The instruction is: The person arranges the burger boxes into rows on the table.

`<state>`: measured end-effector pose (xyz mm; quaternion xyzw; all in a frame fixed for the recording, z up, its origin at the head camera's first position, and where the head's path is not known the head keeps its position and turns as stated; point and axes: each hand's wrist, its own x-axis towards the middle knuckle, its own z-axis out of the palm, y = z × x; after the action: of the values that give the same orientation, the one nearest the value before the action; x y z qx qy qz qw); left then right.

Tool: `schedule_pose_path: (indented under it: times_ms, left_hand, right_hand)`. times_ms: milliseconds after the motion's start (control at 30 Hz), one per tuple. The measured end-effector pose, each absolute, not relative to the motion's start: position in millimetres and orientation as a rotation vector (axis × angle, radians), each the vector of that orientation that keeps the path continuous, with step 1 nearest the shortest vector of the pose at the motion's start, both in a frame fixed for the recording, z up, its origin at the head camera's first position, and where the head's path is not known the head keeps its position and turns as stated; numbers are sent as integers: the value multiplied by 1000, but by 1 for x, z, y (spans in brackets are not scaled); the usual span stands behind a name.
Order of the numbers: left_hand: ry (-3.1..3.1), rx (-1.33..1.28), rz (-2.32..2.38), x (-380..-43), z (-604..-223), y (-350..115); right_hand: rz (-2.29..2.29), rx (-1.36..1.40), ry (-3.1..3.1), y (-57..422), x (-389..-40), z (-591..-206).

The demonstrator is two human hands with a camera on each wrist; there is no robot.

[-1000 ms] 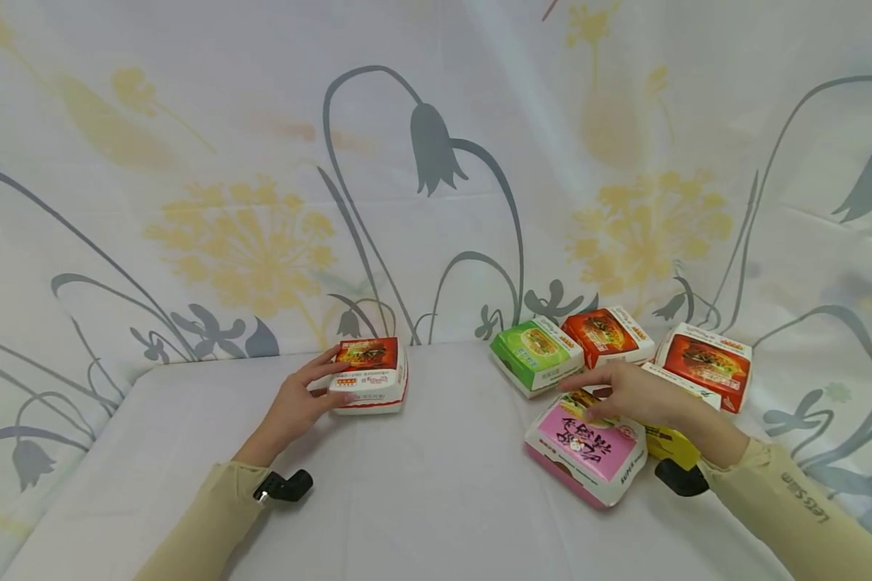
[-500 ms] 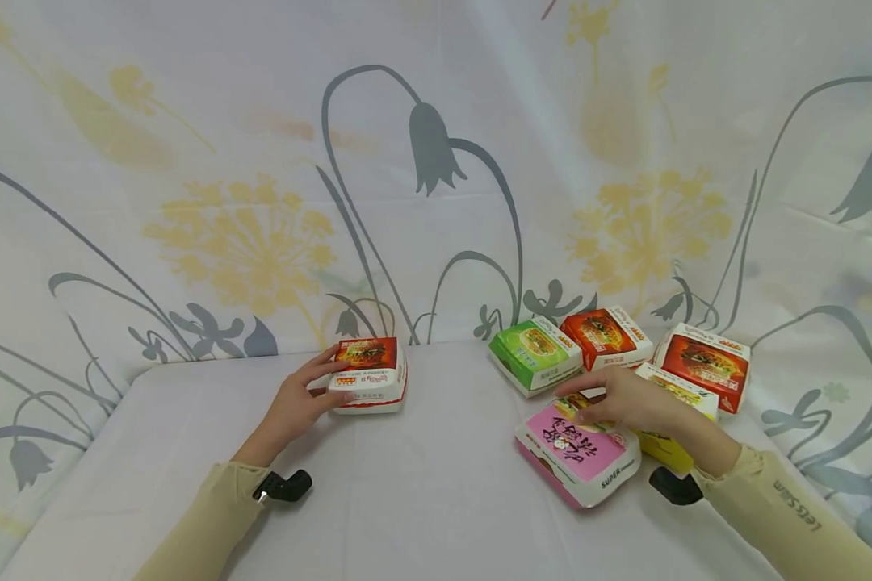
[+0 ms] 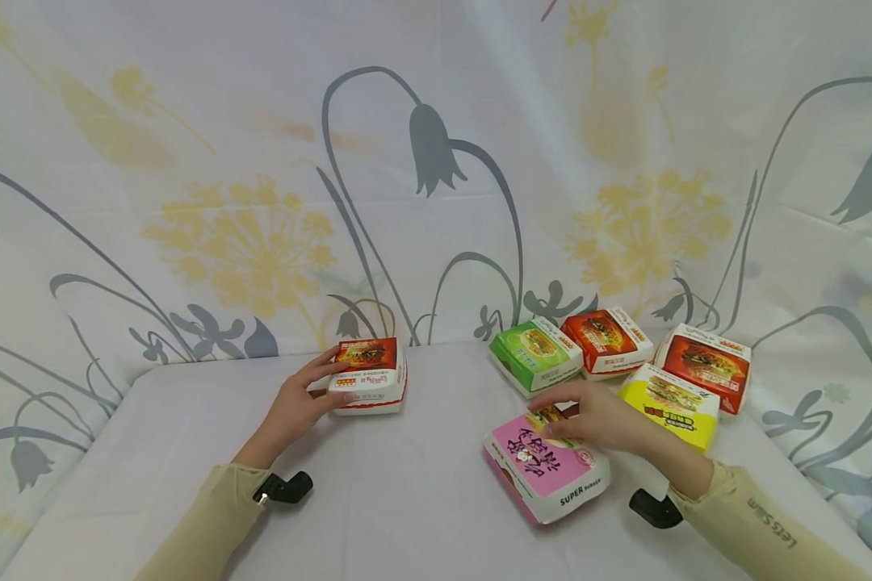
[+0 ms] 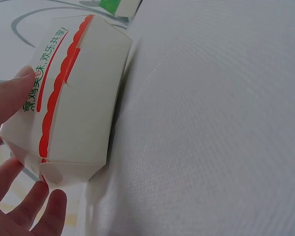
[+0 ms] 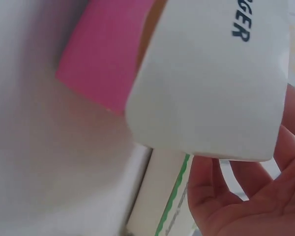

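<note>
In the head view my left hand (image 3: 301,407) holds the left side of a red-and-white burger box (image 3: 369,355), which rests on the white cloth. The left wrist view shows the thumb on the white front of this box (image 4: 83,103) and the other fingertips by its near corner. My right hand (image 3: 603,415) grips a pink-and-white burger box (image 3: 534,464) at its far edge, printed "SUPER BURGER". Seen from the right wrist, the fingers curl behind this box's white lid (image 5: 206,88). Whether its base touches the cloth, I cannot tell.
To the right, behind my right hand, sit a green burger box (image 3: 538,351), a red one (image 3: 603,335), another red one (image 3: 705,359) and a yellow one (image 3: 672,403), close together. A flower-printed cloth (image 3: 436,242) rises along the back of the table.
My right hand has moved left and slightly toward me with the pink burger box, uncovering more of the yellow box. My left hand and its red-and-white box have stayed in place.
</note>
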<state>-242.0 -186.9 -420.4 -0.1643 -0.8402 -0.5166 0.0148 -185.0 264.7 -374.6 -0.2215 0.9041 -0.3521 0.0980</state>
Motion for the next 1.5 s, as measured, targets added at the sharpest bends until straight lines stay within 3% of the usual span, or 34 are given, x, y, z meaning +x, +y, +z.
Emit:
schedule_pose_path:
  times_ms: [200, 567, 1167, 1500]
  left_hand:
    - [-2617, -527, -1608, -231, -402, -180]
    - [-2599, -514, -1568, -250, -432, -190]
    - [-2591, -495, -1563, -237, -415, -181]
    - [-2597, -488, -1523, -248, -430, -189]
  right_hand:
    - [-1103, -669, 2650, 249, -182, -381]
    - [-1205, -769, 2644, 206, -179, -395]
    - [-1355, -637, 2655, 146, -179, -407]
    - [-1389, -583, 2645, 122, -181, -409]
